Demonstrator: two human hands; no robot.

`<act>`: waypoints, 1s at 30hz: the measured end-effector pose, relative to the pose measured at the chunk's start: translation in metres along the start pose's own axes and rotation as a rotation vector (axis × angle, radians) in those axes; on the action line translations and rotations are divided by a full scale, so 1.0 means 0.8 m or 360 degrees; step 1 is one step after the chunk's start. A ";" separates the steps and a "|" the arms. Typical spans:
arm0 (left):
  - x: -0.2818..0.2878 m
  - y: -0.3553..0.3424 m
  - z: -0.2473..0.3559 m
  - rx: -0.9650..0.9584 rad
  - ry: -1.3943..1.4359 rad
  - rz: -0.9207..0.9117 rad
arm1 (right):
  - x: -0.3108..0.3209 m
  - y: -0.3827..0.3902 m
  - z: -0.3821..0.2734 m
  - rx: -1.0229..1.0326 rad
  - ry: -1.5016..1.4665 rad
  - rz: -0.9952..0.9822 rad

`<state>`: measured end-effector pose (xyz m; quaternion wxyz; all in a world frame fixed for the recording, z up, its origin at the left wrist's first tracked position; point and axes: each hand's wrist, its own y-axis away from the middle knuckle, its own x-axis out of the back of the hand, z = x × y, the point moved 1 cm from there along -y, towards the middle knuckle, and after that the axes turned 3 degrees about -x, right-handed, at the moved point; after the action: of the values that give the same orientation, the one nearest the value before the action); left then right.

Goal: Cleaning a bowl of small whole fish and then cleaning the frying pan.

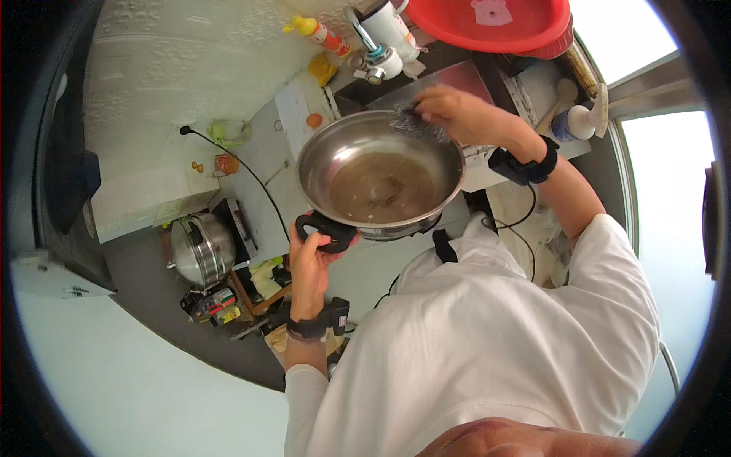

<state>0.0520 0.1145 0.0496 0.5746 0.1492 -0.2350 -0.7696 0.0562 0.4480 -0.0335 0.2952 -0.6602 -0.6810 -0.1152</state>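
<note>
Left hand wrapped tight round the pan's handle, likely keeping its murky liquid level; right hand, fingers bent, pinches scourer over far side.

Pan: mouth open upward, passable left of the scouring pad. Obstructions: faucet and red basin beyond the right hand; spray bottle to its right; black cable running left of the pan.

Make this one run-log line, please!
left hand: grips black loop handle of round silver metal pan | right hand: holds grey wire scrubber at rim
</note>
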 end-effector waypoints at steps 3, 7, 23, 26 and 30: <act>-0.009 -0.001 -0.006 -0.0055 0.0153 0.0005 | 0.009 -0.012 -0.004 -0.0095 -0.0074 -0.0306; -0.024 -0.016 -0.008 -0.0013 0.0273 -0.0047 | 0.016 -0.023 0.149 -0.0778 -0.0242 0.0082; -0.006 -0.052 -0.068 0.0064 0.0459 -0.0092 | 0.089 -0.043 -0.040 -0.0176 0.0470 -0.0717; -0.005 -0.055 -0.079 0.0022 0.0495 -0.0136 | 0.102 -0.081 -0.140 0.0057 0.0553 -0.0513; -0.010 -0.050 -0.078 0.0021 0.0479 -0.0156 | 0.034 -0.247 -0.155 0.0502 0.0943 -0.0491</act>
<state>0.0525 0.1192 -0.0248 0.5642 0.2779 -0.1438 -0.7641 -0.1025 0.3829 0.1265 0.5568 -0.4342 -0.6669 -0.2381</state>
